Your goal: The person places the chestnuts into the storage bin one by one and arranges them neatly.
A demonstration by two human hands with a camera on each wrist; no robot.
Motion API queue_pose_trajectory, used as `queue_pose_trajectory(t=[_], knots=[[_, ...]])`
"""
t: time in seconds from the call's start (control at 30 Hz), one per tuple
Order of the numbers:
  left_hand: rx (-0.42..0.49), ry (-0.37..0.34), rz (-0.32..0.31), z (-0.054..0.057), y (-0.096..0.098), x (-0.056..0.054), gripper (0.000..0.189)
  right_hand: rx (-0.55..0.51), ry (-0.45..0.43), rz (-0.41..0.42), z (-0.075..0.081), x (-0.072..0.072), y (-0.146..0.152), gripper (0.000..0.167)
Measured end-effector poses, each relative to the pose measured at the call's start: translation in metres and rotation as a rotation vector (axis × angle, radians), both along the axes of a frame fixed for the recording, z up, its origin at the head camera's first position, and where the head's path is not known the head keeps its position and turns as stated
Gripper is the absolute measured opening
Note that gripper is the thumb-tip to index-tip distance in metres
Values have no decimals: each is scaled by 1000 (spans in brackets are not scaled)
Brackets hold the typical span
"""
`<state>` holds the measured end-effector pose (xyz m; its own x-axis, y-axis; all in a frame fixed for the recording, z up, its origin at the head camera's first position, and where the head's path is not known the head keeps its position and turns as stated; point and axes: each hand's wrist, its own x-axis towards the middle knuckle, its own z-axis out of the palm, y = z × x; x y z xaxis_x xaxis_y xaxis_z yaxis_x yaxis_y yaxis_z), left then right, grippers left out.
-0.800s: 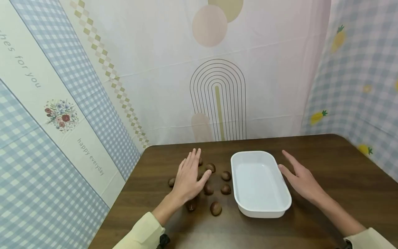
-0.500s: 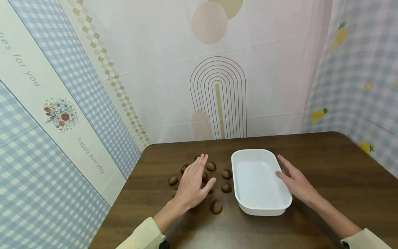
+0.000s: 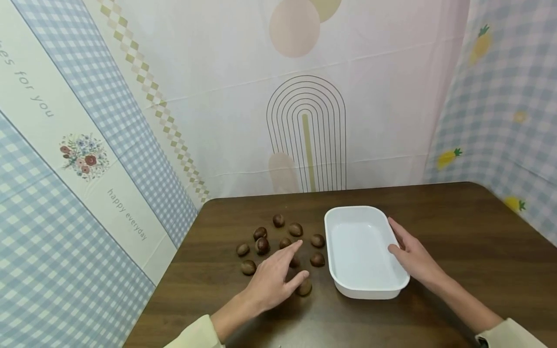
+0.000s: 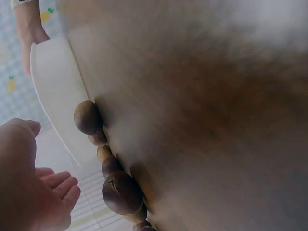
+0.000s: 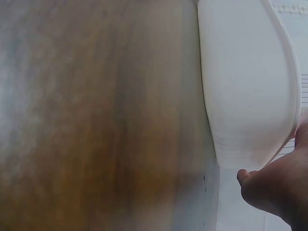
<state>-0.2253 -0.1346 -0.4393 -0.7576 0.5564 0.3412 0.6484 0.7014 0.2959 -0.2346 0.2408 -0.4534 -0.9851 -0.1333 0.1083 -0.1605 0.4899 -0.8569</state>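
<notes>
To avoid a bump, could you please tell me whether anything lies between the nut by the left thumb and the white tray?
Nothing visible lies on the tabletop between that brown nut and the white tray; only the tray's raised wall bars the way in.

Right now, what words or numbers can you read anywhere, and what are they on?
"es for you": on the checked cloth at the left; the start is cut off by the picture's edge.
"happy everyday": lower on that same cloth.
I see no writing on the white tray or brown nuts.
</notes>
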Motion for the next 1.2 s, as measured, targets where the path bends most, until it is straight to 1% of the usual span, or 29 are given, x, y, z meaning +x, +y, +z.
queue_pose_trajectory(t=[0.27, 0.63, 0.73, 1.1, 1.2], knots=[[-41, -23, -53, -4, 0, 7, 63, 10, -35, -4, -1, 0, -1, 68], [-72, -103, -90, -12, -1, 7, 55, -37, -58, -10, -2, 0, -3, 66], [-60, -133, -92, -14, -2, 6, 54, -43, -61, -12, -3, 0, -4, 65], [45, -259, -91, -18, -3, 0, 44, -71, -56, -10, -5, -1, -5, 64], [59, -278, -92, -18, -3, -1, 43, -71, -58, -13, -6, -2, -5, 64]])
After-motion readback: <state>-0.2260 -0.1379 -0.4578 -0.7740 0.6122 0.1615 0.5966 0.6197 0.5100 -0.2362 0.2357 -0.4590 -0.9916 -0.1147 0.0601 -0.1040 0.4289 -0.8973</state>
